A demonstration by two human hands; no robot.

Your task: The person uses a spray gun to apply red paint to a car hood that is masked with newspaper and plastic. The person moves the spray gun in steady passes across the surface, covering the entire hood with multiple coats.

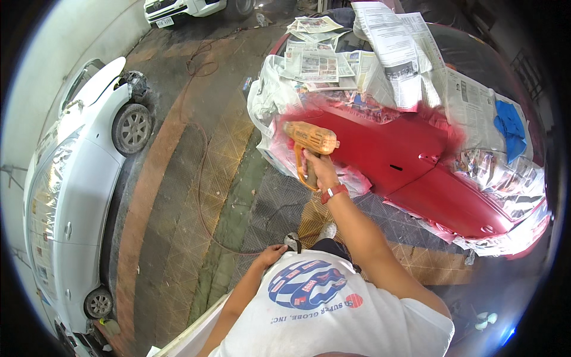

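My right hand is wrapped round the handle of an orange, pistol-shaped heat gun, dusty and with a looped guard below its body. My right arm reaches forward, holding the heat gun over the near left end of a red-painted car panel. Newspaper sheets and plastic sheeting mask the areas round the red panel. My left hand is low by my waist, its fingers curled beside a small dark strap-like thing. What the fingers hold, if anything, is hard to make out.
A white car with papered windows stands on the left, its front parts removed. Another white vehicle is at the far end. A thin reddish hose trails across the patterned floor. Blue cloth-like material lies on the masked car.
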